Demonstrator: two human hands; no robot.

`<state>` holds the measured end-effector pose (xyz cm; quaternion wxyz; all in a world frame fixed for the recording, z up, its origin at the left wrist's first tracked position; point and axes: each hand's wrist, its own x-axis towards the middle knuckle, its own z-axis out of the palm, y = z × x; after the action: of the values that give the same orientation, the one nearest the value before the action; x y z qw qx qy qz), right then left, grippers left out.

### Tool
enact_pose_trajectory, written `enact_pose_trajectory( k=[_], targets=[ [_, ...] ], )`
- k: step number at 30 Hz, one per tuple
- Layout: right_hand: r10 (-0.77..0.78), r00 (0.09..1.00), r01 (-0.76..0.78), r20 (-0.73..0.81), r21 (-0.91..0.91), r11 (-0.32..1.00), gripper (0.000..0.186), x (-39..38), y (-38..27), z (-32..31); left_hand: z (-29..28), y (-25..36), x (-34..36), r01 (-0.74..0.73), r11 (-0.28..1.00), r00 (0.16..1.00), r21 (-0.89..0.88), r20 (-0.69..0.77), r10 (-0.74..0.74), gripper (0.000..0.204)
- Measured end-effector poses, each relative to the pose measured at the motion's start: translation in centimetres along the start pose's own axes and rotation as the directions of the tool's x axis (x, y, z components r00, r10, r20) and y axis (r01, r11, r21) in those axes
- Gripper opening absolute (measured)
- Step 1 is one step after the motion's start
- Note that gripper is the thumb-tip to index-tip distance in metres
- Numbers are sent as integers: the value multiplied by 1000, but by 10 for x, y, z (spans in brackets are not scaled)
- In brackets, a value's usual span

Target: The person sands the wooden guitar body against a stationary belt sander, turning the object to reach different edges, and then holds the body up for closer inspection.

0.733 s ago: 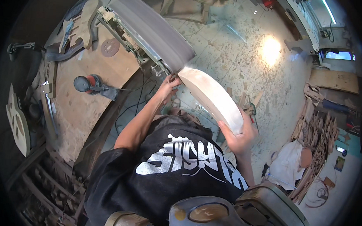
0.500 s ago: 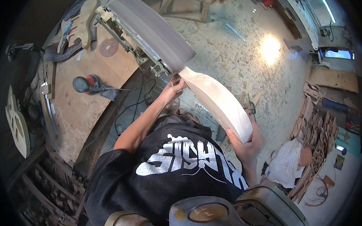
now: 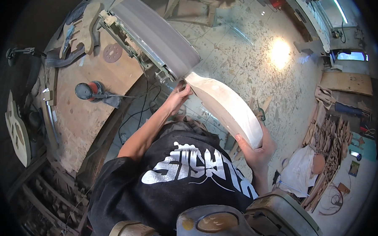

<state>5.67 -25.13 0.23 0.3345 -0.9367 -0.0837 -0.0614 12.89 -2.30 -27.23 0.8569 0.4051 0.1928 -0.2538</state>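
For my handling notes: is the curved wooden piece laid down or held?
Held: the left hand is at the narrow end of the curved wooden piece, by the sanding belt; the right hand grips its wide end.

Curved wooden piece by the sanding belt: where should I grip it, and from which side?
Probably best to grip the curved wooden piece by its broad lower-right end, coming from the right, as the right hand does. That end lies farthest from the sanding belt, while the narrow end sits right by the belt, leaving a hold there less room.
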Motion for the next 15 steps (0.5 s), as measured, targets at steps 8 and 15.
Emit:
enact_pose_trajectory(
  k=[8, 15],
  targets=[
    [20, 1000, -20, -10, 30, 999, 54, 11, -5, 13, -13, 0, 17, -4, 1000, 998, -5, -62, 4, 72],
    [17, 1000, -17, 4, 16, 1000, 53, 6, -7, -3, 6, 8, -2, 12, 999, 1000, 42, -17, -11, 75]
  ],
)
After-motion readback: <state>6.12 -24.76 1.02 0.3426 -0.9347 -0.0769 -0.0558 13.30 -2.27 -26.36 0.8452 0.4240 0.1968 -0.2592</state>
